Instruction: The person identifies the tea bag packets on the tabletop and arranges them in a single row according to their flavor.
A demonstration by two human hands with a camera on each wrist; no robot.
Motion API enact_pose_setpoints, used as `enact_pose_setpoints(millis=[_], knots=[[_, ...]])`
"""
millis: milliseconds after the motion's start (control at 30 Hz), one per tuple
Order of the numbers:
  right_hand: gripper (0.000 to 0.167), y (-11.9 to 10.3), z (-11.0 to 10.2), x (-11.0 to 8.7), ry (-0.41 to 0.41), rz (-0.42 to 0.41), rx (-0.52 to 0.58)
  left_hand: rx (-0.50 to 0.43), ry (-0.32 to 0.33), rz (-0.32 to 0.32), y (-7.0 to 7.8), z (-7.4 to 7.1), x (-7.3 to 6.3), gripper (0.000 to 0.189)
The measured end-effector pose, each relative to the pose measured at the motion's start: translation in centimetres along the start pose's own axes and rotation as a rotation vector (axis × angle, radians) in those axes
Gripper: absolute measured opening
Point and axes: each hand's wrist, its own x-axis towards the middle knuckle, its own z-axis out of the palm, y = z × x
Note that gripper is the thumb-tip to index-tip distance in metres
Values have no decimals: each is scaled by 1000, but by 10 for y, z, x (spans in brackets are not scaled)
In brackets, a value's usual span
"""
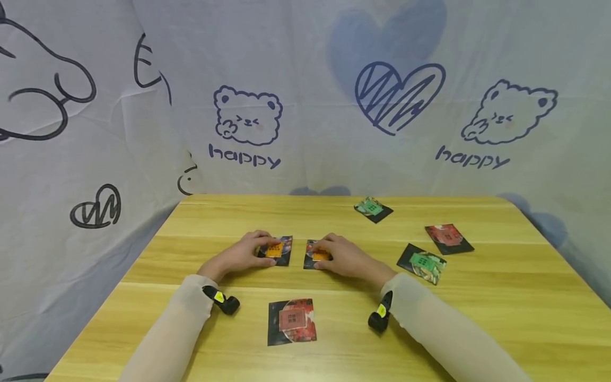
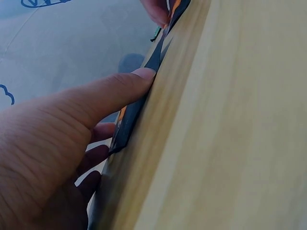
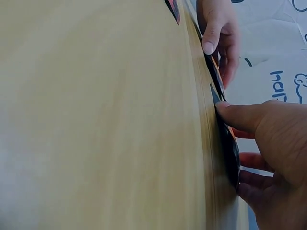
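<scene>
Table [image 1: 343, 355]: pale wood grain; picture a clock on it, centred on the gap between the two orange-labelled packets, with twelve toward the cloth [image 1: 305, 122].
Left hand [image 1: 242, 253]: at nine o'clock, thumb at the packet's near edge and fingers toward the far edge, a light pinch spread about as wide as the packet is deep.
Left orange packet [image 1: 280, 252]: at nine o'clock, in that pinch, its right side uncovered; whether it lies fully flat is hard to tell.
Risk at left: squeezing edge to edge would probably buckle the thin packet, and a loose thumb could let it slip askew.
Near red packet [image 1: 292, 322]: at six o'clock, untouched; a forearm sweeping back low might nudge it.
Right orange packet [image 1: 314, 256]: at three o'clock, just beside its twin but apart; the two could overlap if both hands push inward.
Right hand [image 1: 345, 256]: at three o'clock, gripping that packet between thumb and fingers, opened no wider than its edges; in the right wrist view the packet looks bowed, so more pressure may crease it.
Far green packet [image 1: 373, 209]: between one and two o'clock, free.
Near green packet [image 1: 422, 263]: just past three, near the right sleeve [image 1: 429, 313], which could drag it.
Far red packet [image 1: 449, 239]: just short of three, untouched.
</scene>
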Motion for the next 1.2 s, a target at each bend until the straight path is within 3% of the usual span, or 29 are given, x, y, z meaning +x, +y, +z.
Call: enact_pose_setpoints(millis=[1200], knots=[[42,-7,9,29,-14,-27,38,-27,-7,-16,-5,3,1,63]])
